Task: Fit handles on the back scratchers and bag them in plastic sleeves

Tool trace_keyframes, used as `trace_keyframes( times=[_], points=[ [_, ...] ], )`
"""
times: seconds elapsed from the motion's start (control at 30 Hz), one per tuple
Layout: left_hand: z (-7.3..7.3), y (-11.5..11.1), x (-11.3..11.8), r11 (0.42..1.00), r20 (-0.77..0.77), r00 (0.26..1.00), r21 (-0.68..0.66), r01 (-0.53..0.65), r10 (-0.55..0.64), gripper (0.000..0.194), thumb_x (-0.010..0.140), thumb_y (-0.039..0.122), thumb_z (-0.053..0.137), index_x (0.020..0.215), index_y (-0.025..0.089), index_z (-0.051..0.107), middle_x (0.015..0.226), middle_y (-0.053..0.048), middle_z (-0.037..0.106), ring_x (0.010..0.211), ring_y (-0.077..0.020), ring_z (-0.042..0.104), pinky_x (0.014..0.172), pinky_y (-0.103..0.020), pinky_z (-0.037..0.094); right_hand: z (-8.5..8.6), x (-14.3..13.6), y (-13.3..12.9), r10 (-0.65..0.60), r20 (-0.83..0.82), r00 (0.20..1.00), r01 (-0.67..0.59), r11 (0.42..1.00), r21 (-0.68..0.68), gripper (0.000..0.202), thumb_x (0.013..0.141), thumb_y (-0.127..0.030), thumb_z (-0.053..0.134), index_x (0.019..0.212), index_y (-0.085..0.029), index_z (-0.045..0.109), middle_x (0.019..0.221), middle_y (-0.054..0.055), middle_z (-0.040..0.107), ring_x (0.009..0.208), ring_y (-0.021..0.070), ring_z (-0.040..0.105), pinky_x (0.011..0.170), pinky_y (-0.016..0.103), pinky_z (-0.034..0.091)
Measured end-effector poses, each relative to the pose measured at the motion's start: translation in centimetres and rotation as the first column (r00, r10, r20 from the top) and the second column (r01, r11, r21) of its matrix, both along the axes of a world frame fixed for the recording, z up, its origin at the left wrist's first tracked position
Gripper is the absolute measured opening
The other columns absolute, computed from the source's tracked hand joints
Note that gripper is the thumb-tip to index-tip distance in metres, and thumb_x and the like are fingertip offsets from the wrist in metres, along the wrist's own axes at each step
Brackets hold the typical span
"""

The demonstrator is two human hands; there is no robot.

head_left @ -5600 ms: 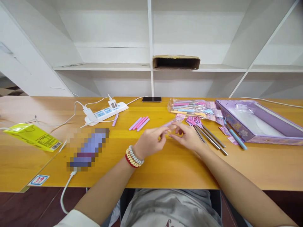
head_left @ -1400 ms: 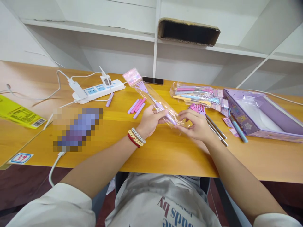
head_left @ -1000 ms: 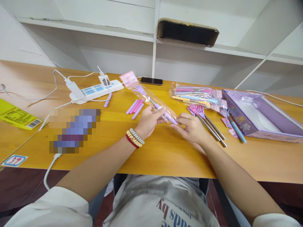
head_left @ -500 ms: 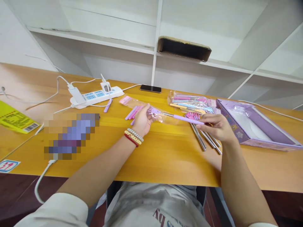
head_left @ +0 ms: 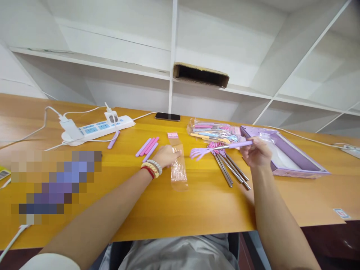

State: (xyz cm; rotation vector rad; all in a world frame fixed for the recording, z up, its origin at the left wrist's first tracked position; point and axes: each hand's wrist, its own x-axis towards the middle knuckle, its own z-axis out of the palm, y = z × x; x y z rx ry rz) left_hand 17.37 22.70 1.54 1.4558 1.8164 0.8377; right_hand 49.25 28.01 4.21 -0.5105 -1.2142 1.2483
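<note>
My right hand [head_left: 257,152] is closed around the purple handle end of a telescopic back scratcher [head_left: 201,152], whose claw head points left over the table. My left hand [head_left: 166,155] pinches the side of a clear plastic bag [head_left: 179,170] with a pink header, which hangs flat and looks empty. Left of that hand lie several pink and purple handle sleeves [head_left: 147,146]. Below the scratcher, metal rods with pink heads [head_left: 232,170] rest on the table. Behind them is a pile of bagged back scratchers [head_left: 213,129].
A purple open box [head_left: 298,155] stands at the right. Further left are a white power strip [head_left: 98,129] with cables, another purple sleeve [head_left: 113,140] and a blurred-out object [head_left: 59,180]. A black phone [head_left: 167,116] lies at the back, under a shelf with a cardboard box [head_left: 201,75].
The back scratcher has come out of the clear bag. My right hand has it to the right of the bag, while the left keeps the bag. The view has shifted.
</note>
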Motion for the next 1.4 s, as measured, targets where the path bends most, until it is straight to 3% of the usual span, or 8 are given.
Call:
trace_keyframes(
  times=[0.1,0.2,0.37,0.47,0.57,0.7,1.07,1.4],
  points=[
    [0.6,0.2,0.1,0.936,-0.181,0.971,0.342,-0.085,0.154,0.017,0.067,0.031,0.063,0.065,0.015,0.057,0.073,-0.013,0.062,0.082,-0.0289,0.059,0.070,-0.037,0.043,-0.3,-2.9,-0.6,0.060,0.019,0.998,-0.059,0.997,-0.049,0.010,0.070,-0.028,0.066,0.074,-0.019,0.062,0.054,-0.002,0.062,0.042,0.0105,0.057,0.034,0.019,0.043],
    [1.4,-0.1,0.2,0.886,0.195,0.980,0.445,-0.132,0.048,0.014,0.072,0.029,0.057,0.078,0.017,0.060,0.090,-0.010,0.063,0.091,-0.0251,0.057,0.074,-0.035,0.044,-0.6,-5.7,-1.6,0.121,0.013,0.993,-0.120,0.990,-0.069,0.012,0.071,-0.026,0.066,0.070,-0.018,0.057,0.058,0.000,0.066,0.046,0.0141,0.062,0.037,0.022,0.047],
    [2.7,-1.8,1.8,0.909,0.776,0.518,0.417,0.004,-0.359,0.032,0.080,0.040,0.051,0.100,0.015,0.054,0.101,-0.010,0.062,0.092,-0.0206,0.059,0.074,-0.033,0.047,-2.2,-10.3,-4.2,0.265,0.182,0.947,-0.255,0.964,-0.080,0.019,0.070,-0.026,0.068,0.075,-0.018,0.052,0.067,0.003,0.069,0.054,0.0185,0.065,0.042,0.028,0.051],
    [3.2,-2.9,3.1,0.911,0.784,0.507,0.413,0.003,-0.357,0.029,0.082,0.043,0.050,0.095,0.017,0.049,0.077,-0.004,0.062,0.072,-0.0150,0.060,0.067,-0.029,0.046,-3.0,-12.0,-6.0,0.294,0.426,0.856,-0.287,0.954,-0.081,0.022,0.069,-0.030,0.069,0.072,-0.017,0.051,0.064,0.002,0.067,0.053,0.0159,0.063,0.045,0.027,0.050],
    [3.4,-3.9,4.2,0.917,0.641,0.705,0.397,0.035,-0.305,0.025,0.084,0.045,0.043,0.087,0.020,0.045,0.057,0.005,0.049,0.048,-0.0101,0.049,0.052,-0.024,0.040,-2.7,-12.1,-6.7,0.156,0.610,0.777,-0.242,0.968,0.061,0.019,0.070,-0.032,0.068,0.071,-0.016,0.057,0.066,0.002,0.066,0.060,0.0133,0.061,0.060,0.028,0.050],
    [3.6,-5.4,5.3,0.869,0.067,0.945,0.419,0.264,-0.320,0.016,0.084,0.036,0.045,0.086,0.020,0.047,0.066,0.001,0.054,0.056,-0.0135,0.050,0.055,-0.026,0.036,-1.2,-11.1,-6.0,0.081,0.321,0.943,-0.138,0.978,0.158,0.031,0.072,-0.036,0.067,0.097,-0.021,0.057,0.087,0.005,0.066,0.075,0.0159,0.061,0.072,0.032,0.049],
    [3.7,-5.4,5.2,0.776,-0.308,0.889,0.443,0.448,-0.338,0.020,0.086,0.037,0.043,0.085,0.021,0.055,0.069,-0.001,0.058,0.062,-0.0140,0.052,0.058,-0.025,0.034,3.0,-9.4,-6.0,0.194,-0.247,0.949,-0.218,0.973,-0.072,0.018,0.074,-0.040,0.055,0.072,-0.024,0.049,0.054,-0.004,0.037,0.052,0.0123,0.042,0.054,0.030,0.040],
    [3.0,-7.0,5.8,0.734,-0.523,0.799,0.410,0.541,-0.297,0.032,0.089,0.043,0.032,0.078,0.019,0.051,0.062,-0.003,0.054,0.051,-0.0129,0.046,0.051,-0.026,0.027,4.7,-9.4,-8.2,0.121,-0.193,0.974,-0.109,0.991,0.074,0.055,0.066,-0.071,0.047,0.054,-0.022,0.025,0.046,-0.008,0.002,0.038,0.0092,0.002,0.036,0.026,0.012]
  ],
)
